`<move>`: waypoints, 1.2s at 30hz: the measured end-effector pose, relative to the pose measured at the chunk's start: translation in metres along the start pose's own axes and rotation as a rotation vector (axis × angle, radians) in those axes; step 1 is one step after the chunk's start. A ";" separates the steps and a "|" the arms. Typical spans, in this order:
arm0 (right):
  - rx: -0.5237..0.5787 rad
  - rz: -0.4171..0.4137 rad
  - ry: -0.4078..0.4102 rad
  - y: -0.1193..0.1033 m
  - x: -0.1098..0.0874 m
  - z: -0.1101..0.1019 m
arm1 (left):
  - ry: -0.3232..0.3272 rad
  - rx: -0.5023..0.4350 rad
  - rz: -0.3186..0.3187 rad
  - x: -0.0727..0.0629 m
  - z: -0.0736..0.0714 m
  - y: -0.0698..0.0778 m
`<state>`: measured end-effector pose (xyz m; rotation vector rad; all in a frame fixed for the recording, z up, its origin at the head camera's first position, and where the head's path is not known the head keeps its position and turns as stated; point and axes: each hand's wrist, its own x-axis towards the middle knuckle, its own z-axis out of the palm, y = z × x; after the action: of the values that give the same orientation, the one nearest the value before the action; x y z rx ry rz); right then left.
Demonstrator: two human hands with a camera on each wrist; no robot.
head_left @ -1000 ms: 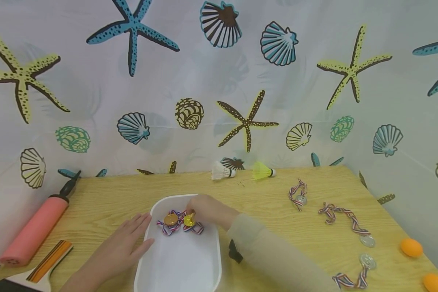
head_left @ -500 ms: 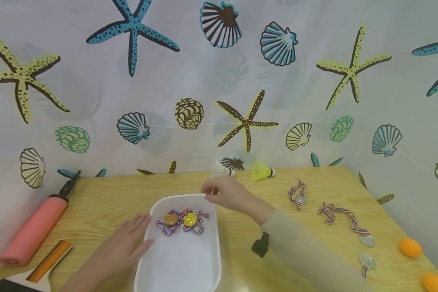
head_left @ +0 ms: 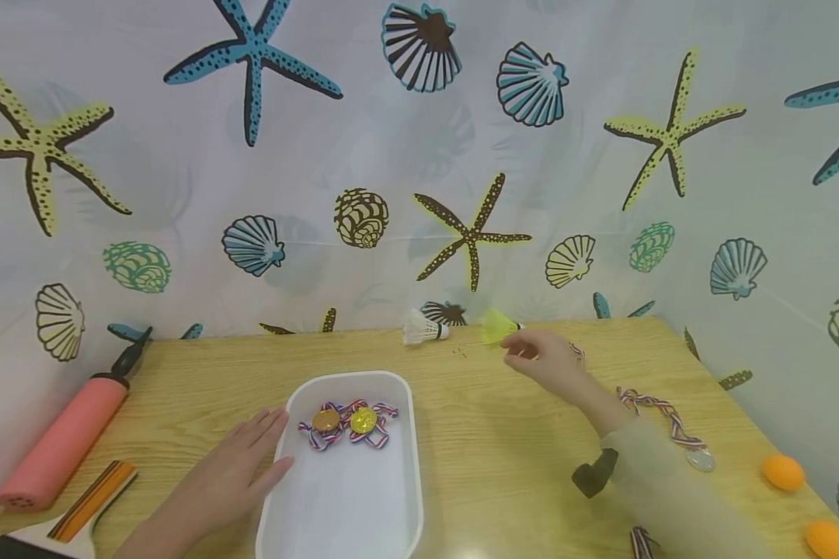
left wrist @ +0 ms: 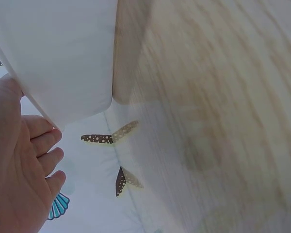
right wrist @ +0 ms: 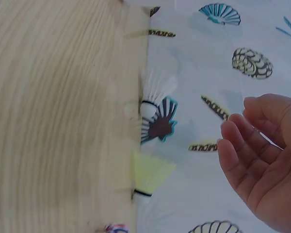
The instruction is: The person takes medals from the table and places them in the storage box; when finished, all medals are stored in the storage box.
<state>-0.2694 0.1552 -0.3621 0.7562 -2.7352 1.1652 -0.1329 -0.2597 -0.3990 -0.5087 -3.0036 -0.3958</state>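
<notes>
A white plastic bin (head_left: 339,497) holds two medals on striped ribbons: an orange-gold one (head_left: 326,420) and a brighter gold one (head_left: 363,420). Along the bin's left rim rests my left hand (head_left: 234,470), fingers extended; the left wrist view shows its fingertips at the bin's wall (left wrist: 63,53). My right hand (head_left: 548,363) is over the back right of the table with fingers loosely bent and nothing in them, also seen in the right wrist view. Behind it, one medal's striped ribbon (head_left: 579,354) shows partly. A silver medal (head_left: 701,460) lies farther right.
A white shuttlecock (head_left: 422,329) and a yellow shuttlecock (head_left: 495,326) lie at the table's back edge. Two orange balls (head_left: 783,472) sit at the right. A pink hand pump (head_left: 63,446) and a striped-handled paddle (head_left: 91,505) are at the left.
My right hand has let go of the brighter gold medal, leaving it in the bin, and has moved out over the rim to the right. My left hand stays at the rim.
</notes>
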 end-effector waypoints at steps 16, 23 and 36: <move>-0.179 0.389 -0.016 0.092 -0.032 -0.031 | -0.028 0.007 -0.017 0.000 0.002 -0.002; -0.266 0.458 -0.091 0.094 -0.025 -0.029 | -0.036 0.011 -0.032 0.000 0.002 -0.001; -0.366 0.433 -0.115 0.096 -0.016 -0.029 | -0.025 0.016 -0.018 0.003 0.001 -0.001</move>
<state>-0.3036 0.2392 -0.4088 0.1971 -3.1753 0.6399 -0.1359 -0.2593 -0.4000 -0.4889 -3.0347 -0.3697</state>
